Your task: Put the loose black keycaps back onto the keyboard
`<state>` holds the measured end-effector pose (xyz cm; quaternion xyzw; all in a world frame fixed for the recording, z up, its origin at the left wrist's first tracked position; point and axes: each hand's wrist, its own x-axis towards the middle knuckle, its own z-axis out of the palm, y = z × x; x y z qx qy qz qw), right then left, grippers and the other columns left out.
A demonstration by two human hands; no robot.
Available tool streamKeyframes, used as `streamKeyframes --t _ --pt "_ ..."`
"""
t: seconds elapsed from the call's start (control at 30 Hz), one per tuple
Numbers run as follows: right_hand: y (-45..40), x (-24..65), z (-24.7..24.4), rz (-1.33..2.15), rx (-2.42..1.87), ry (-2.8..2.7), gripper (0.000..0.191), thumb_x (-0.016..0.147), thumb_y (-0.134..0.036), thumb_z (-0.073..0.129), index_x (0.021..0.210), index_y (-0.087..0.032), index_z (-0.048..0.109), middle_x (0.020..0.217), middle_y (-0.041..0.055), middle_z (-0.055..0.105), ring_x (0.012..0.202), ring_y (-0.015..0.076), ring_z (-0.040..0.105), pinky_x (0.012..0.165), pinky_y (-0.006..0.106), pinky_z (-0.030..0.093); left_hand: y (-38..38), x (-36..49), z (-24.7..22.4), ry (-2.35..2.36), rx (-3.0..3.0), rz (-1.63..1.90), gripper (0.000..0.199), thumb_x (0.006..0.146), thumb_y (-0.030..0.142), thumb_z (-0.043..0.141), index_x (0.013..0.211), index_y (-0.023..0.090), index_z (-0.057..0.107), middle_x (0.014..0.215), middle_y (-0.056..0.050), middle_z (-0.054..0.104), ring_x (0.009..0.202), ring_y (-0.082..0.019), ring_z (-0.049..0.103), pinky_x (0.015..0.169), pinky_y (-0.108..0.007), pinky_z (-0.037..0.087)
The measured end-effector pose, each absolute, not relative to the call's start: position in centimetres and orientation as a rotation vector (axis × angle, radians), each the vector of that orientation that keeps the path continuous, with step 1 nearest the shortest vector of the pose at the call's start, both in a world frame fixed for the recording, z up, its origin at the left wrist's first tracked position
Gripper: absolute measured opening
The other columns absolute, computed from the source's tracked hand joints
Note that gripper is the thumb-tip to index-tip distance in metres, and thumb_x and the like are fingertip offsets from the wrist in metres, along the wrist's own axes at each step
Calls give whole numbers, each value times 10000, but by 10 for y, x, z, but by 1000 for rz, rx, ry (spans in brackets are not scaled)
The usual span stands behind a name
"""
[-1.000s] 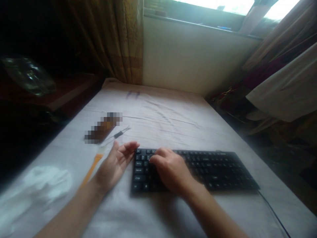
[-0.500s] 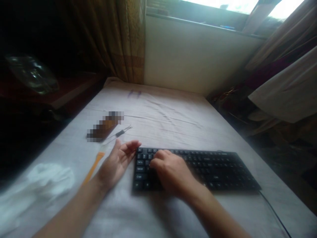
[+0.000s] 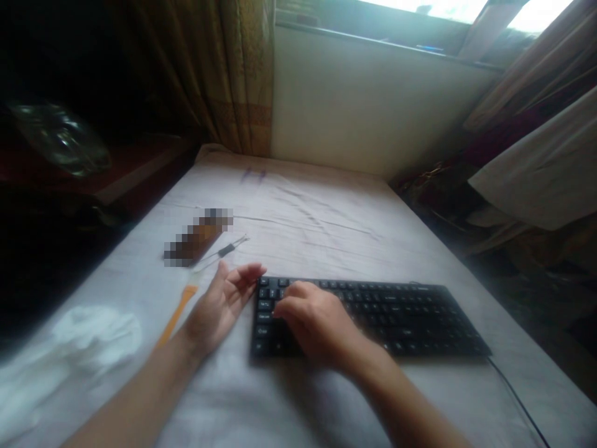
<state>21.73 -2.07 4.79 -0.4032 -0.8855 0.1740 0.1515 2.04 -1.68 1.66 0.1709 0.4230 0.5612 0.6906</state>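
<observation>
A black keyboard (image 3: 401, 317) lies flat on the pale cloth, its cable (image 3: 517, 392) running off to the lower right. My left hand (image 3: 219, 311) rests on its edge beside the keyboard's left end, fingers stretched out, fingertips by the upper left corner. Over the left-hand keys is my right hand (image 3: 317, 317), its fingers bent and pressed together. Whatever they may pinch is hidden. Left of my left hand lies a flat orange handle (image 3: 176, 314) with a pale tip, partly covered by my forearm. Beyond it is a thin metal tool (image 3: 226, 250) with a dark middle.
A blurred-out brown object (image 3: 198, 239) sits at the left of the cloth-covered surface (image 3: 336, 218). Crumpled white cloth (image 3: 97, 339) lies at the near left. A clear plastic item (image 3: 65, 140) stands on a dark red ledge. Curtains (image 3: 237, 81) and hanging fabric (image 3: 550, 168) flank the wall.
My right hand has shifted slightly left and toward me over the keys. My left hand and the keyboard look about the same.
</observation>
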Motion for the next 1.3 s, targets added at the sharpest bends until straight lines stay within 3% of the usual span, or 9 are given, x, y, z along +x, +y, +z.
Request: streamKeyframes --t 0.17,0.27,0.43,0.7,0.9,1.0,1.1,1.3 --pt "-25 266 43 655 -1231 -2002 169 940 -198 497 910 -208 663 884 33 710 810 160 663 765 272 510 -19 22 14 998 536 1254 526 966 560 426 947 142 744 1075 -139 732 1114 -243 637 1055 -371 447" --pt "-35 291 36 687 -1418 -1808 152 909 -319 543 878 -209 643 747 14 688 655 167 635 632 267 501 -23 21 14 1081 714 1263 461 865 587 601 982 166 748 1129 -124 720 1192 -276 588 1090 -384 401" --pt "-50 306 29 868 -1362 -1689 203 876 -378 558 817 -194 619 696 5 627 600 147 576 567 247 474 -33 23 24 1292 1034 1258 364 718 427 818 1008 213 769 1150 -77 704 1263 -306 505 1157 -367 254" --pt "-61 303 34 1104 -1170 -1697 164 860 -345 579 806 -192 602 677 -22 569 611 125 532 569 229 450 -78 82 33 1251 1801 1078 281 793 358 735 1067 295 749 1004 -69 748 956 -275 652 921 -377 477" --pt "-71 295 28 1037 -1077 -1823 79 841 -233 550 777 -191 564 703 -14 603 661 133 567 629 236 474 -90 116 19 1283 1719 1100 122 826 366 688 835 253 734 814 -37 731 796 -230 652 784 -318 491" --pt "-74 292 24 956 -1033 -1905 38 841 -201 548 839 -192 585 759 -2 641 701 137 603 664 239 490 -90 116 16 1291 1683 1127 178 862 376 632 783 225 685 751 -22 697 726 -199 635 699 -279 487" --pt "-76 289 22 783 -954 -2009 136 799 -137 566 916 -193 609 852 24 669 765 144 629 703 244 506 -91 111 13 1287 1670 1154 211 867 393 620 767 212 664 725 -21 674 698 -186 621 662 -263 481" --pt "-77 287 20 464 -830 -2078 200 956 -173 493 847 -200 658 799 30 681 688 117 632 647 203 506 -95 106 5 1281 1657 1190 195 859 395 646 779 227 701 719 -23 678 688 -197 624 650 -273 493"
